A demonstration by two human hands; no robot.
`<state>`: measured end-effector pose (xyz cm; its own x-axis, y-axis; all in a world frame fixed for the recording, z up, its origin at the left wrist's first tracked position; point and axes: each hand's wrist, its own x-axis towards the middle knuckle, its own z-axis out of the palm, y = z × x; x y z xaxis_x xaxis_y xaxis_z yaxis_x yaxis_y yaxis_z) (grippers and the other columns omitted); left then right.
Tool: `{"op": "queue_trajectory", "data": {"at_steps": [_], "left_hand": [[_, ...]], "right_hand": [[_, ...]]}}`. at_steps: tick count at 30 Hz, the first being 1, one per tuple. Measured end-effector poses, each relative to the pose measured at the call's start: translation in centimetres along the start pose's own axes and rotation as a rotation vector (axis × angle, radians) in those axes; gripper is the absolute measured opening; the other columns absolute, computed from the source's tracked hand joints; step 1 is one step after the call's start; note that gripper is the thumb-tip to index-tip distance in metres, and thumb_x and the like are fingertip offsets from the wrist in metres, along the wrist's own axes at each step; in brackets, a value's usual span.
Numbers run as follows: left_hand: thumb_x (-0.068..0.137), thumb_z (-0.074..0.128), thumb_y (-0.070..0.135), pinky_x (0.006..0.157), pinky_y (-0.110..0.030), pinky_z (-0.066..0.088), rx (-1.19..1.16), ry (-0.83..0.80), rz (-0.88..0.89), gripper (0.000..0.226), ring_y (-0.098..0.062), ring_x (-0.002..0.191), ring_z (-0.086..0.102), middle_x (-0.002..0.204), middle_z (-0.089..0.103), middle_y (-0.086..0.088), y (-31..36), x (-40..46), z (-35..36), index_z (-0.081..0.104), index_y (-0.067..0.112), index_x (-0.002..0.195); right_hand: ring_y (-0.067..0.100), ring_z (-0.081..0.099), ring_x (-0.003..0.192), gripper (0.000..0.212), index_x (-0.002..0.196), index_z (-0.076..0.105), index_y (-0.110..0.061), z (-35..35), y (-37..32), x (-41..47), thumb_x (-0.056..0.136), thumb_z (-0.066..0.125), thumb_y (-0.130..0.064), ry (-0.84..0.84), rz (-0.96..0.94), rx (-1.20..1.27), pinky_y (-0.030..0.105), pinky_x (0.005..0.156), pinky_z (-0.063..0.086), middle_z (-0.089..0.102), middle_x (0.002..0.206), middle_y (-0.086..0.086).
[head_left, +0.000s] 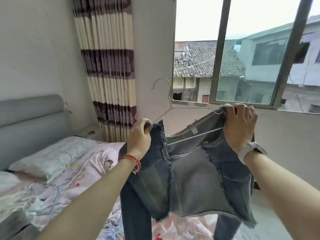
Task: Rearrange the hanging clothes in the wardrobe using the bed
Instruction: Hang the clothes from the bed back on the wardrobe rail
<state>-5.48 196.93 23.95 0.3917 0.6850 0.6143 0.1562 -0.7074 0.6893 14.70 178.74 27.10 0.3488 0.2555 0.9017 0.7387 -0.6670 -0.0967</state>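
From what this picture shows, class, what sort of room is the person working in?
Most likely a bedroom in a home. A bed with a pillow and padded headboard stands by a striped curtain and a window.

A jacket point(199, 174) on a wire hanger point(173, 108) fills the lower centre of the frame, above the bed point(72, 170) at lower left, with the curtain point(109, 66) upper centre and window point(242, 49) upper right behind.

Bed point(15, 220): pink sheet point(90, 163), white pillow point(52, 156) (near headboard).
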Motion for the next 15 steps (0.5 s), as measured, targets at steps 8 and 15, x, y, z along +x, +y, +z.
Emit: {"op": "queue_trajectory", "data": {"at_steps": [8,15], "left_hand": [[0.091,0.054,0.010,0.061,-0.035,0.045,0.270,0.251,0.151,0.010,-0.032,0.073,0.061,0.086,0.067,-0.012,-0.7,3.3,-17.1,0.057,0.011,0.100],[0.089,0.056,0.009,0.066,-0.026,0.043,0.552,0.416,0.071,0.014,-0.020,0.071,0.058,0.091,0.068,-0.007,-3.5,-4.9,-35.6,0.064,0.011,0.101]], "right_hand": [[0.036,0.061,0.073,0.014,0.097,0.060,-0.001,-1.8,-12.8,1.3,0.083,0.061,-0.001,0.005,-0.217,0.402,0.043,0.065,0.050,0.061,0.086,0.016],[0.031,0.065,0.081,0.016,0.101,0.061,-0.005,-4.0,-29.2,-1.6,0.085,0.060,-0.008,-0.187,-0.479,0.834,0.037,0.067,0.052,0.066,0.090,0.011]]}}
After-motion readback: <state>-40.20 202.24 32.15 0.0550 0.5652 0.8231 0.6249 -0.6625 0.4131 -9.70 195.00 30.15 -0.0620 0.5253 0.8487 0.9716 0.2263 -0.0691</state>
